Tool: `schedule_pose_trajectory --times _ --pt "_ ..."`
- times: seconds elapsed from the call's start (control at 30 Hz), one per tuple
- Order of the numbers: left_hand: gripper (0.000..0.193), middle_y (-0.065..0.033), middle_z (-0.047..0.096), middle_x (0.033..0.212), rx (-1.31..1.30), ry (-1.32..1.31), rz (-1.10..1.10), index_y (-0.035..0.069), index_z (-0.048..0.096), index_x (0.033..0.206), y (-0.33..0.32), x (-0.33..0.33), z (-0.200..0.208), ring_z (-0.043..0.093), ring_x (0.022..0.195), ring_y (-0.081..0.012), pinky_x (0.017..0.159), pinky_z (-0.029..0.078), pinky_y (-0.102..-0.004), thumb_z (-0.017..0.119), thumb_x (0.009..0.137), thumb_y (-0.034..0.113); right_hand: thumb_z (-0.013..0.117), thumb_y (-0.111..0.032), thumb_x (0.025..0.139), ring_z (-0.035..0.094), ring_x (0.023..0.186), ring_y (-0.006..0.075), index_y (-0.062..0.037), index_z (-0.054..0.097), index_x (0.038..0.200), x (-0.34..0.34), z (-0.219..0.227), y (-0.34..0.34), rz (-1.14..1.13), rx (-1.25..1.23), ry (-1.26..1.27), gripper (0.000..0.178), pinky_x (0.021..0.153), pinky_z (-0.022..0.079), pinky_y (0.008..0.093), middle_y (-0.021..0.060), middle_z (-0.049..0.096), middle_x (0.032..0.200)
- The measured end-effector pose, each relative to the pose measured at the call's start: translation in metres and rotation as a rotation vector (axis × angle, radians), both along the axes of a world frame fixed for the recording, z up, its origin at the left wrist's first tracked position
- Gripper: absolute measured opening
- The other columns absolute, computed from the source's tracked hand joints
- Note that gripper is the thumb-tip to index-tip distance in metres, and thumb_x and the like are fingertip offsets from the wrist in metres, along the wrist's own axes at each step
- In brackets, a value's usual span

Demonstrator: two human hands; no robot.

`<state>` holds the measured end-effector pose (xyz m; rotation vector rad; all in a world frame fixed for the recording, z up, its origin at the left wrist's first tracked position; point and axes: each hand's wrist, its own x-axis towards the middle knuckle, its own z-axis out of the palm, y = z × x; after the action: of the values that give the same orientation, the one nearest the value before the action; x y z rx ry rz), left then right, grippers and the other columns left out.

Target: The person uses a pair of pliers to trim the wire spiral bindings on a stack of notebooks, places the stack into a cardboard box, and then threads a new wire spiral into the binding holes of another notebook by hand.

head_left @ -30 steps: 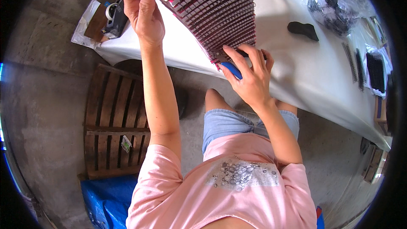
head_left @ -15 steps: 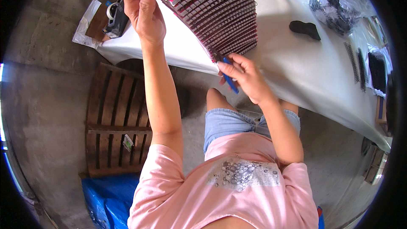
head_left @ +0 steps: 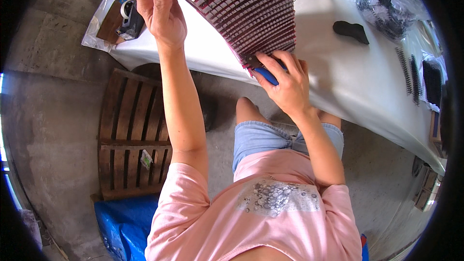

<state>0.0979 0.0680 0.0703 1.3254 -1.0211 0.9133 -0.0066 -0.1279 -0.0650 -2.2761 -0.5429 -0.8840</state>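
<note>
On a white-covered table (head_left: 333,79), a row of wire-bound notebooks (head_left: 241,12) lies along the edge; the right hand (head_left: 290,84) clamps blue-handled pliers (head_left: 267,76) at its near end, the left hand (head_left: 166,19) touches its left end (finger grip unclear). Black coils (head_left: 415,79) lie rightward.

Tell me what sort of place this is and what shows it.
Probably a bookbinding workshop: a stack of what look like coil-bound books on a white-covered table, loose black binding coils toward the table's right end, and a blue-handled tool in the right hand.
</note>
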Motion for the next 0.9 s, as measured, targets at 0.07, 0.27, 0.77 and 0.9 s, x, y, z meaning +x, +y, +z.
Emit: schedule_pose_trajectory --times 0.07,0.27,0.77,0.9 --pt "0.047 -0.0171 0.046 0.129 0.015 0.024 -0.004 -0.007 0.044 0.124 0.000 -0.002 0.001 0.045 0.119 -0.0238 0.102 0.031 -0.0363 0.044 0.093 0.028 0.072 -0.026 0.074 0.057 0.081 0.0201 -0.0169 0.063 0.104 0.002 0.000 0.002 0.096 0.136 0.085 0.032 0.071 0.044 0.0371 0.0021 0.056 0.093" --pt "0.048 -0.0177 0.046 0.130 0.015 0.003 -0.025 -0.007 0.043 0.125 0.004 0.001 -0.003 0.044 0.120 -0.0245 0.102 0.031 -0.0369 0.044 0.093 0.028 0.068 -0.027 0.082 0.061 0.068 0.0195 -0.0074 0.063 0.100 -0.007 0.016 0.002 0.478 0.724 0.900 0.027 0.060 0.046 0.0321 0.0069 0.060 0.074" --pt "0.049 -0.0184 0.044 0.131 0.028 -0.001 -0.025 -0.007 0.042 0.126 0.004 0.000 0.001 0.044 0.120 -0.0245 0.102 0.032 -0.0361 0.045 0.093 0.029 0.074 -0.024 0.070 0.052 0.094 0.0254 -0.0170 0.060 0.111 -0.006 -0.008 0.007 -0.030 0.038 -0.009 0.045 0.086 0.038 0.0424 0.0055 0.052 0.104" --pt "0.050 -0.0185 0.044 0.132 0.037 -0.001 -0.022 -0.007 0.042 0.126 0.004 0.000 0.001 0.044 0.120 -0.0244 0.102 0.032 -0.0359 0.045 0.093 0.029 0.076 -0.023 0.067 0.053 0.095 0.0218 -0.0212 0.059 0.113 -0.003 -0.012 0.006 -0.043 -0.013 -0.025 0.049 0.086 0.037 0.0407 0.0036 0.051 0.104"
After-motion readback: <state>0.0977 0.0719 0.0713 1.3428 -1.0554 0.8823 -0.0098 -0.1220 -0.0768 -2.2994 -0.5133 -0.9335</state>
